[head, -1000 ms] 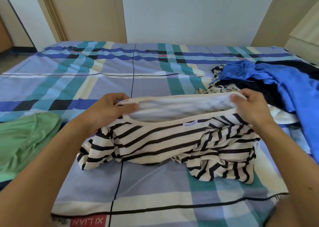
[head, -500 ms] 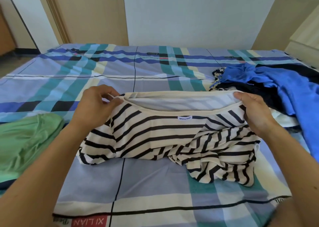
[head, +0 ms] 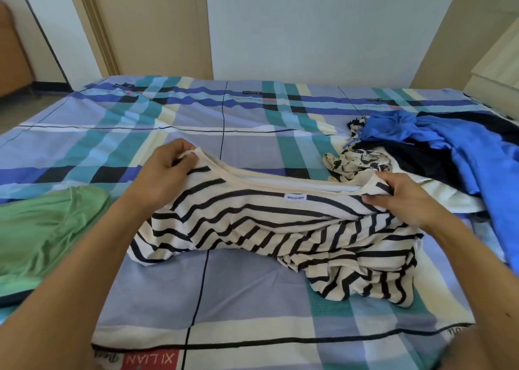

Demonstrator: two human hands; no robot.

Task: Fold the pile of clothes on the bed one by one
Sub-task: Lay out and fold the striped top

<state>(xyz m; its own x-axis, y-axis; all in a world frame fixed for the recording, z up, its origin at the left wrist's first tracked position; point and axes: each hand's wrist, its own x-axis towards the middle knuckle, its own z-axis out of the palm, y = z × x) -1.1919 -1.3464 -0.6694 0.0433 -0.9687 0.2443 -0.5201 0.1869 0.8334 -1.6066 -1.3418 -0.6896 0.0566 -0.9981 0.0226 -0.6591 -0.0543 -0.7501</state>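
Striped shirt (head: 269, 223) stretched between hands; left hand (head: 165, 175), right hand (head: 404, 198) pinch neckline corners.

Count by kind
One striped shirt (head: 252, 218) is gripped by left hand (head: 165, 175) and right hand (head: 407, 198); one green garment (head: 42, 229) is seen left of the grip; right of it, one blue garment (head: 477, 150), one black garment (head: 421, 157), one patterned garment (head: 356, 161).

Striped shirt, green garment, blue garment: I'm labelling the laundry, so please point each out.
striped shirt (head: 252, 215), head view, striped front below the label.
green garment (head: 47, 229), head view, middle of its folds.
blue garment (head: 483, 167), head view, its wide draped part.
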